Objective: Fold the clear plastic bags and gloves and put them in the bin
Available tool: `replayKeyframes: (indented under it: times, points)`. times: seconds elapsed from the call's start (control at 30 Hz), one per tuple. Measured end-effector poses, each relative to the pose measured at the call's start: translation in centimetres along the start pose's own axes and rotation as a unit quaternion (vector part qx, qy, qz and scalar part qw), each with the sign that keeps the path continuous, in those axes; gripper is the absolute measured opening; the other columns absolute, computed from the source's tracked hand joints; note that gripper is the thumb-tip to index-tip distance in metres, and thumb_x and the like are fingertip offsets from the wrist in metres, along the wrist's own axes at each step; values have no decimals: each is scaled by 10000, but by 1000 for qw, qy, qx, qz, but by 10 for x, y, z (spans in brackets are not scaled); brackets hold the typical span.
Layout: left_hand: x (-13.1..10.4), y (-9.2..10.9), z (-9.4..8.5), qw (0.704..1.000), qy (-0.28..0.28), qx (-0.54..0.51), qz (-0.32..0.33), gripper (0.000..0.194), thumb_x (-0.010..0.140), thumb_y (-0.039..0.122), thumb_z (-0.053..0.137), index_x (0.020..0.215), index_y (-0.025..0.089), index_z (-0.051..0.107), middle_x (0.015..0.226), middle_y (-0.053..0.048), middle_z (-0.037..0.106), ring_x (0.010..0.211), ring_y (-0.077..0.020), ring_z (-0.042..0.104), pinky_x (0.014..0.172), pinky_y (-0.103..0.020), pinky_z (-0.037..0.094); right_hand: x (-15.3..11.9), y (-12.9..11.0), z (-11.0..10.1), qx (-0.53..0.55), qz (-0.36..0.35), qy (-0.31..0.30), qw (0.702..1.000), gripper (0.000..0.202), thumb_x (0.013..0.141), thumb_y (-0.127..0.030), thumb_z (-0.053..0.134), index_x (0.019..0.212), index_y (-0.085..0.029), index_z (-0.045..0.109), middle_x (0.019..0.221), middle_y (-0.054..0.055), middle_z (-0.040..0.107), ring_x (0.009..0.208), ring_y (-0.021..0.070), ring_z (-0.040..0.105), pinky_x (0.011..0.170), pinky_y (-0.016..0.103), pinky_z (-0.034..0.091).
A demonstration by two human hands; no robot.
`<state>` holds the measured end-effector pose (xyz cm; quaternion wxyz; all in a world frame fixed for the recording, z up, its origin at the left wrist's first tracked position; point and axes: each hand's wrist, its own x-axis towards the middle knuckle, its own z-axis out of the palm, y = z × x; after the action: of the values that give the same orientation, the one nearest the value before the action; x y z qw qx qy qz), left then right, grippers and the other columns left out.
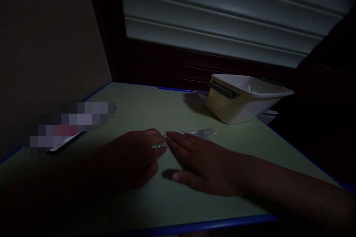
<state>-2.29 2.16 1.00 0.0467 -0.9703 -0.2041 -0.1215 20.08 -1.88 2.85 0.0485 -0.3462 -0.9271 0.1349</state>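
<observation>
On green counter: left hand pinches clear plastic strip end; right hand flat, pressing it; cream bin beyond, untouched.

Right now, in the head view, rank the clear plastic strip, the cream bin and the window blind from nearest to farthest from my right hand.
1. Clear plastic strip: lies under the fingers of the right hand, touching it.
2. Cream bin: farther back on the green table, to the right.
3. Window blind: beyond the table, on the back wall, farthest.
</observation>
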Motion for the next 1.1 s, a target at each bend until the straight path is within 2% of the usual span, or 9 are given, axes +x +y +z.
replayKeyframes:
  times: [0.17,0.27,0.57,0.7,0.83,0.9,0.97,1.03,1.1]
  points:
    - [0,2,-5,1000,4,6,-5,264,774,107,512,952,160,700,1034,-115,704,931,-245,659,836,-385,566,-11,6,-8,18,47,-57,997,797,986,-575,313,1516,14,237,1571,254,184,1470,342,168,1183,555,217]
    - [1,3,-8,1000,-9,4,-11,244,760,95,505,895,170,694,1009,-103,701,912,-235,655,810,-368,569,-28,18,-16,29,85,-60,994,776,978,-573,340,1512,-13,276,1571,240,191,1463,344,175,1179,562,217]
    - [3,0,-5,1000,-15,-3,-9,243,751,105,502,892,176,686,1030,-108,698,930,-241,651,791,-368,578,-85,64,1,97,99,37,990,572,1021,-473,280,1549,-268,207,1617,49,195,1480,253,150,1188,542,140]
    - [4,2,-9,999,-36,1,-14,261,746,78,499,896,163,695,1025,-118,703,930,-260,661,771,-394,586,-87,63,-4,225,147,70,961,609,997,-568,150,1513,-304,337,1582,49,332,1449,264,298,1149,552,272]
    - [4,2,-11,1000,-27,5,-4,259,737,70,513,895,157,698,1020,-120,703,936,-260,661,785,-388,581,-84,64,-12,281,144,137,939,775,885,-762,204,1464,-295,420,1543,89,407,1384,303,420,1093,521,382]
    - [4,1,-10,1000,-24,8,1,252,741,75,515,897,160,693,1023,-119,700,935,-261,659,773,-385,581,-80,68,-12,272,151,201,929,845,841,-816,163,1369,-266,526,1371,126,567,1217,302,566,1011,481,463]
    - [3,0,-9,1000,-24,12,4,239,747,87,512,892,160,688,1022,-121,697,924,-264,657,741,-384,581,-72,70,-11,295,176,249,905,870,843,-810,81,1192,-220,617,1003,120,676,891,262,661,795,411,553]
    - [3,0,-8,1000,-25,14,4,228,755,93,509,887,161,682,1013,-118,694,910,-259,654,727,-376,577,-64,66,-10,359,204,241,878,828,862,-790,66,1053,-202,617,739,68,625,631,215,620,574,343,530]
    - [3,0,-8,1000,-23,18,2,224,763,92,510,894,165,676,1018,-111,691,911,-249,650,736,-365,572,-57,54,-9,436,218,200,850,727,883,-776,158,1007,-203,588,708,49,616,566,194,606,501,310,496]
